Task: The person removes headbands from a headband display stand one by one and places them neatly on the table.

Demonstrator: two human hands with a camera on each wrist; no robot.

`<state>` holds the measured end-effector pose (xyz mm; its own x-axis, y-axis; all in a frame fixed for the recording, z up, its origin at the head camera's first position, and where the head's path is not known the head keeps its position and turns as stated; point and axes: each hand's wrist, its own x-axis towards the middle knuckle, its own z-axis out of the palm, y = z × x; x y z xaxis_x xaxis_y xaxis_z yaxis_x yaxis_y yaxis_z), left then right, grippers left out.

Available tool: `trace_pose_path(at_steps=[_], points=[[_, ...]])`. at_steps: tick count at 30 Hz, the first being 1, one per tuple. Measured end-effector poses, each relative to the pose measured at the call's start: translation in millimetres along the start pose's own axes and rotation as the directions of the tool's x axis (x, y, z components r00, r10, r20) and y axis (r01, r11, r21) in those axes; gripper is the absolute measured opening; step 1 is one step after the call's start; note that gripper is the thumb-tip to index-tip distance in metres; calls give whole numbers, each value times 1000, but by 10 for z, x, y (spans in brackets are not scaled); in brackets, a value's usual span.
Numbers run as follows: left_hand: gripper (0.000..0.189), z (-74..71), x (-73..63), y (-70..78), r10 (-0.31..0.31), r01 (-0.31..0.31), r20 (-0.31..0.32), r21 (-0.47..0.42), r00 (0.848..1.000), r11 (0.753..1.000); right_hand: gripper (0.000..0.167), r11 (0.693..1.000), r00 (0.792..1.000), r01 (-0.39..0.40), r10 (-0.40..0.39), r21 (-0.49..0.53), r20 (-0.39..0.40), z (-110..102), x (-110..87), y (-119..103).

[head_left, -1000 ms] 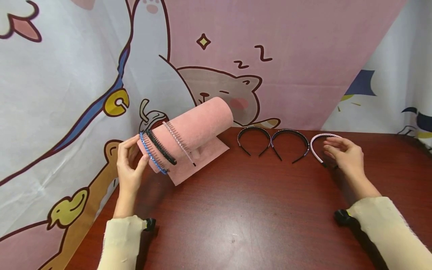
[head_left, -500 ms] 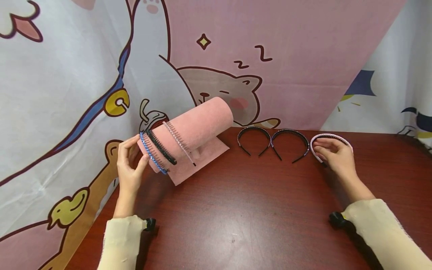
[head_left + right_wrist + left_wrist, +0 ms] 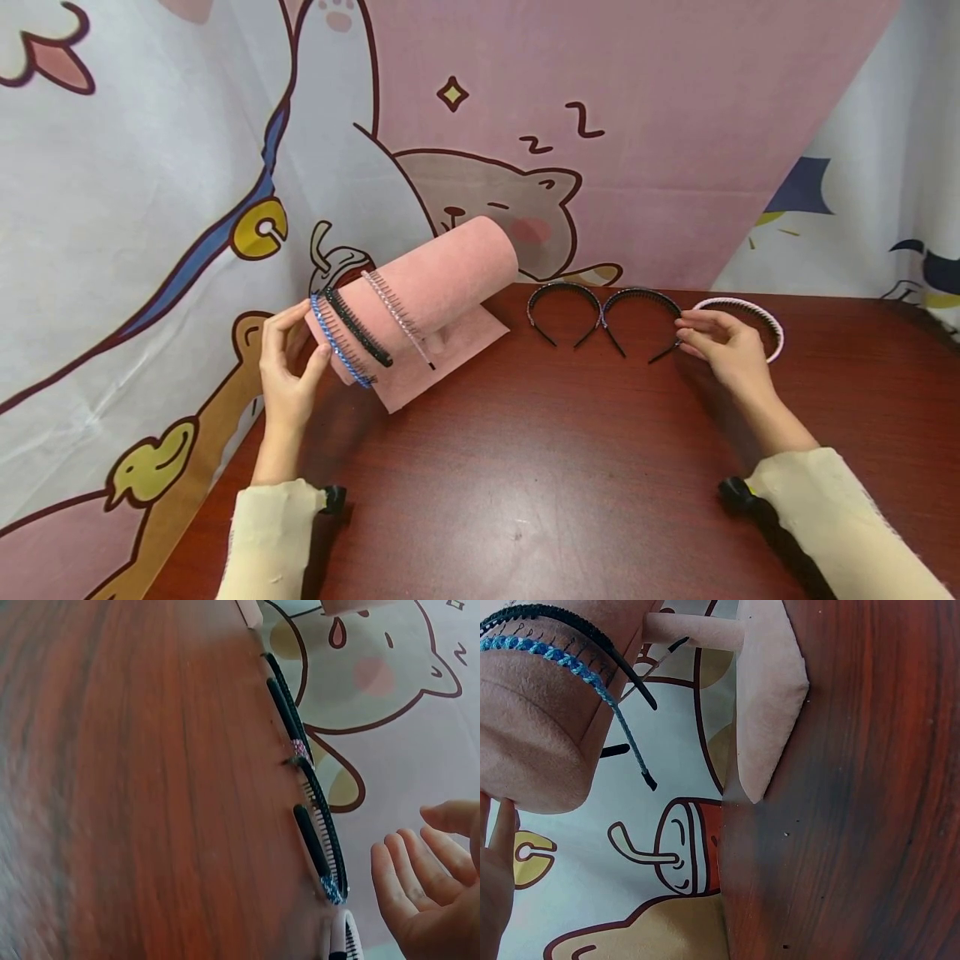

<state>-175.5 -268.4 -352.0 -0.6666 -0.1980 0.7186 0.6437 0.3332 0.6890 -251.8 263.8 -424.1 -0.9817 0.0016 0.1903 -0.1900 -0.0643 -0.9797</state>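
My left hand (image 3: 288, 367) holds the near end of a pink headband stand (image 3: 465, 258), a padded cylinder on a flat base (image 3: 483, 329). Around the cylinder sit a blue braided headband (image 3: 347, 364), a black headband (image 3: 363, 335) and a thin pale-pink toothed headband (image 3: 408, 333). My right hand (image 3: 731, 354) hovers in front of the row on the table, thumb and fingers apart, its fingertips overlapping the right side of the middle dark headband (image 3: 642, 291). Left of that one lies another black headband (image 3: 564, 285); a pale-pink wrapped headband (image 3: 778, 329) lies behind the hand.
The reddish-brown wooden table (image 3: 517, 467) runs back to a cartoon-printed cloth (image 3: 675, 125). Cloth also hangs along the left side, close to my left hand and the stand.
My right hand has moved left, from the pale-pink headband across to the edge of the middle dark one. The left hand and the stand stay in place.
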Motion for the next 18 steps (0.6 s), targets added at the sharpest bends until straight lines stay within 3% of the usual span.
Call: trace_pose_path(at_steps=[6,18], points=[[50,5,-4,12,-10,10,-1,13,1000,1000,23,998,1000,14,-13,-68,18,93,-20,-5],[50,9,-3,24,-16,16,-3,14,1000,1000,24,997,996,33,-28,-65,79,279,-50,-39]])
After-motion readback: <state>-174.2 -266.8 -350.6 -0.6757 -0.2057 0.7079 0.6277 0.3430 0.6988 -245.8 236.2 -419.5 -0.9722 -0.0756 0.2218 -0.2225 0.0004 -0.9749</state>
